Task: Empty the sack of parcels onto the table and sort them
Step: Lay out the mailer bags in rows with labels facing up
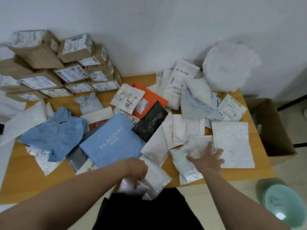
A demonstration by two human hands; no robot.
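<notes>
boxes (58, 68) stacked way off left of the left hand (136, 171), blue bag (54, 135) and PLANDOO mailer (113, 140) crowding just past it, bare table (25, 180) to its left, left hand gripping a white parcel (156, 180) hanging over the near edge, right hand (207, 158) spread flat on white mailers (232, 143), sack (229, 67) far behind it, carton (272, 130) off the right edge
</notes>
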